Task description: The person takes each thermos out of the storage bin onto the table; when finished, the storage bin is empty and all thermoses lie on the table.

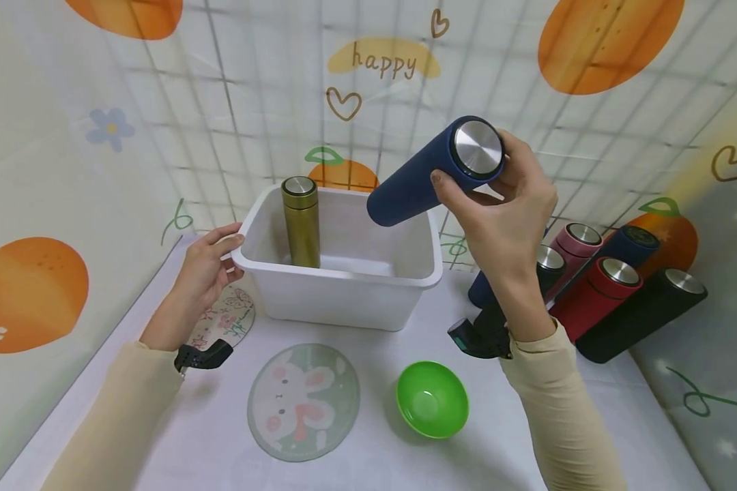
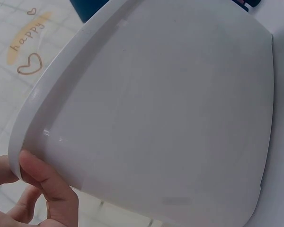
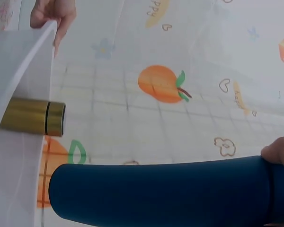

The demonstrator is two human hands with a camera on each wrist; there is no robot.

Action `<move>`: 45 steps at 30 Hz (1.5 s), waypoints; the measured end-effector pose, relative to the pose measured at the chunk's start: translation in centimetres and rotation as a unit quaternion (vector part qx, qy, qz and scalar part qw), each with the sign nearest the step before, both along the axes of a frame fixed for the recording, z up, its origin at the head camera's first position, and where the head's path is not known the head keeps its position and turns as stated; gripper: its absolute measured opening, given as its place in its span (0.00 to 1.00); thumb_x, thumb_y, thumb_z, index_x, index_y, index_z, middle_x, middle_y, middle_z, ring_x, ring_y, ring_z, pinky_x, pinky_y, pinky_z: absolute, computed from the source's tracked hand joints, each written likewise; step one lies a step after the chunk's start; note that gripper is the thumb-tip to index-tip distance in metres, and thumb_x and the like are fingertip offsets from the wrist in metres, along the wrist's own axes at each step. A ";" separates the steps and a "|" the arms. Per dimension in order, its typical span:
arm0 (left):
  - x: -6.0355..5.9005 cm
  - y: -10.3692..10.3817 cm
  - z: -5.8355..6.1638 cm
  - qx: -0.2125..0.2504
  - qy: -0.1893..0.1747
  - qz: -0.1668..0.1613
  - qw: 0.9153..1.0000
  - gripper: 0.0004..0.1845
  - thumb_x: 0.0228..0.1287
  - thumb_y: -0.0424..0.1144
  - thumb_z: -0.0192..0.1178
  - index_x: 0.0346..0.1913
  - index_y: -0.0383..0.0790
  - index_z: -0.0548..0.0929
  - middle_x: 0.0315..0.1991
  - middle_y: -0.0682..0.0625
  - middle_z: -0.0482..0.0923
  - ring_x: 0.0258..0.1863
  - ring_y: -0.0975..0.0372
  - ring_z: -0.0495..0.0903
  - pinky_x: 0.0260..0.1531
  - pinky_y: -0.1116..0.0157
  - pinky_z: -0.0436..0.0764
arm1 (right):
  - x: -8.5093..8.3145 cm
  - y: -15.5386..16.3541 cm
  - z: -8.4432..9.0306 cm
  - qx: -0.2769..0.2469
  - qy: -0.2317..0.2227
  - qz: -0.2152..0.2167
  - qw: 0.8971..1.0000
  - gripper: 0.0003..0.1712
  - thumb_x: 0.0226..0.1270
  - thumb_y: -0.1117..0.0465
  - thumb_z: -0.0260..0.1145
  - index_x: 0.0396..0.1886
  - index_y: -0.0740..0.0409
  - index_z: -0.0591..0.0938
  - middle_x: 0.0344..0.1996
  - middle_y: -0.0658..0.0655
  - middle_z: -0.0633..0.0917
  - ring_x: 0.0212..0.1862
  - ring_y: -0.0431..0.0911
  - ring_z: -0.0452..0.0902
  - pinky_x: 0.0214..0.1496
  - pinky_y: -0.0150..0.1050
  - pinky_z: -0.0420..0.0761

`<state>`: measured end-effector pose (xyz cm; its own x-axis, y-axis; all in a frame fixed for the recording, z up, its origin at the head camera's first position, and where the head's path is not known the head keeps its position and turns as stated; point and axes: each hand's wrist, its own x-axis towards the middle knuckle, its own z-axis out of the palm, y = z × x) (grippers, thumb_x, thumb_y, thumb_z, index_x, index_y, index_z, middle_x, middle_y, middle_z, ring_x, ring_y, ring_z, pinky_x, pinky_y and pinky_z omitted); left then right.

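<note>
A: What is held at the left?

B: The near left corner of the white bin is gripped by the left hand, thumb over the rim and fingers curled beneath. A gold flask is seen standing upright inside the bin, toward its left wall.

A: And the blue flask?

B: The navy flask is held in the air above the bin's right rim, tilted, its base toward the bin. Its steel-capped end is clasped by the right hand, fingers and thumb wrapped round it.

A: How is the step best carried out?

B: By judgement, the bin should be kept pinned to the surface while the flask is righted and lowered base first into the free space right of the gold one, so that the latter is not knocked.

A: What is offered by each view?

B: Only in the head view are the rabbit mat, the green bowl and the lying flasks at the far right shown. In the left wrist view, the thumb pressed on the bin's outer wall is given close up. In the right wrist view, the flask's body and the gold cap past the bin's rim are seen from the side.
</note>
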<state>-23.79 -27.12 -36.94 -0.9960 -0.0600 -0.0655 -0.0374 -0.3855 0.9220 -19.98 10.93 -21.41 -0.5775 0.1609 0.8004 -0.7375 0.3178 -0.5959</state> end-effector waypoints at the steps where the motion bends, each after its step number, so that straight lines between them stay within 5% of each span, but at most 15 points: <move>1: 0.0 0.0 0.0 0.000 0.001 0.000 1.000 0.24 0.70 0.34 0.63 0.66 0.37 0.71 0.50 0.46 0.73 0.27 0.63 0.79 0.22 0.71 0.77 | 0.0 0.3 0.0 0.000 0.000 -0.006 1.000 0.29 0.50 0.64 0.79 0.55 0.59 0.83 0.43 0.56 0.87 0.40 0.43 0.87 0.39 0.33 0.84; 11: -0.1 0.1 0.0 -0.003 0.000 -0.001 1.000 0.24 0.70 0.34 0.63 0.66 0.37 0.71 0.51 0.46 0.73 0.28 0.63 0.79 0.22 0.71 0.77 | -0.1 3.1 0.1 0.010 0.011 -0.056 0.998 0.28 0.52 0.62 0.78 0.56 0.57 0.84 0.44 0.54 0.88 0.41 0.42 0.86 0.39 0.30 0.83; 29: 0.0 0.1 0.0 -0.003 0.005 0.001 1.000 0.24 0.70 0.34 0.63 0.66 0.37 0.71 0.55 0.44 0.70 0.29 0.63 0.80 0.22 0.70 0.78 | 0.5 4.3 0.3 0.008 -0.035 -0.133 0.990 0.26 0.51 0.62 0.77 0.53 0.57 0.85 0.45 0.55 0.87 0.42 0.38 0.84 0.41 0.25 0.80; 39: 0.0 0.0 0.1 0.002 0.002 0.002 1.000 0.25 0.70 0.34 0.63 0.67 0.37 0.71 0.54 0.44 0.71 0.28 0.63 0.79 0.21 0.71 0.77 | -0.2 5.1 -0.6 0.028 -0.031 -0.165 0.985 0.26 0.50 0.60 0.78 0.51 0.60 0.85 0.43 0.56 0.86 0.43 0.37 0.82 0.47 0.27 0.79; 45: -0.1 0.1 0.0 0.005 0.002 0.001 1.000 0.26 0.70 0.34 0.63 0.67 0.36 0.70 0.54 0.44 0.72 0.28 0.63 0.80 0.22 0.71 0.77 | -2.3 6.3 -2.4 0.050 -0.039 -0.176 0.982 0.27 0.49 0.60 0.80 0.51 0.62 0.85 0.42 0.56 0.86 0.41 0.36 0.81 0.46 0.26 0.79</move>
